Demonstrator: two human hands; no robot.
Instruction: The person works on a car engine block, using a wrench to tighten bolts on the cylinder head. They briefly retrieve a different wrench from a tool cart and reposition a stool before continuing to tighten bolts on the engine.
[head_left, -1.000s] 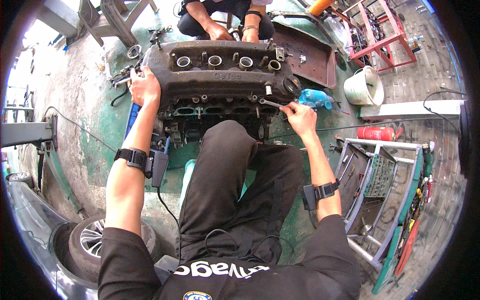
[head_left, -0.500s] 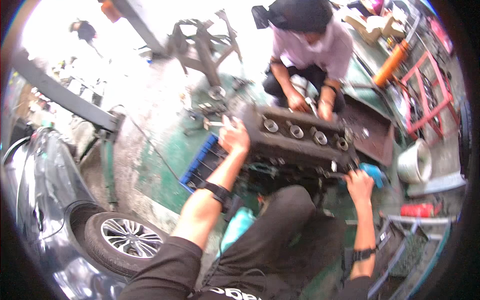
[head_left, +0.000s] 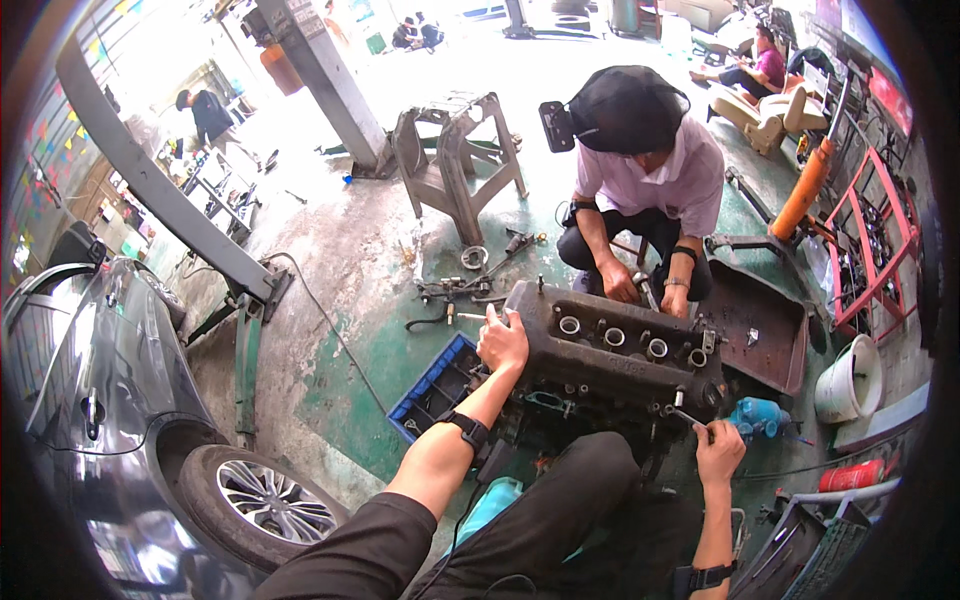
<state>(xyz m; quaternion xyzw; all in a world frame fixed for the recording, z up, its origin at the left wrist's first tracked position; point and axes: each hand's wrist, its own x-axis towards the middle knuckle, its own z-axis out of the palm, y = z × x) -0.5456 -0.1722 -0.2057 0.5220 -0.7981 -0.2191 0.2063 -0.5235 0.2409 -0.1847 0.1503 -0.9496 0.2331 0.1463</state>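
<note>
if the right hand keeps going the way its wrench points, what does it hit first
Probably the near corner of the engine cylinder head: the right hand aims its wrench up-left at it, tip seemingly almost there; depth is unclear.

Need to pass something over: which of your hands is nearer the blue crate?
Left. The left hand rests on the engine block's near end, just above the blue crate. The right hand holds a wrench at the block's far end.
</note>
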